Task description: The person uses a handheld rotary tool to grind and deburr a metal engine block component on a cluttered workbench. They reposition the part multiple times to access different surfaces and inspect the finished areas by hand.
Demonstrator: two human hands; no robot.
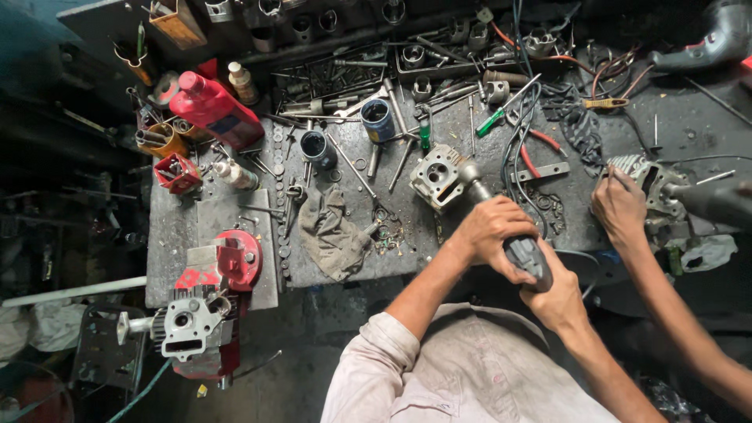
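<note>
Closest in, at six o'clock, a pale shirt fills the lower edge, and both arms rise from it toward the middle. The right hand is clenched round the rear of a grey power tool. The left hand, just toward eleven o'clock of it, is wrapped over the tool's body. The tool's nose points to ten o'clock and meets a grey cylinder head, which lies on the dark bench near centre.

As for progress, the work looks to be under way: the tool is on the head and both hands are committed. How much of the surface is done cannot be told from here. A second cylinder head sits at eight o'clock, clamped by a red vice, with nobody touching it.

At three o'clock another person's hand rests fingers-down on a finned engine part; I cannot tell whether it grips.

By count: two cylinder heads, two dark cups, one crumpled rag, one red bottle at ten o'clock, one green-handled screwdriver and one drill at two o'clock. The loose washers and rods are too many to number.
</note>
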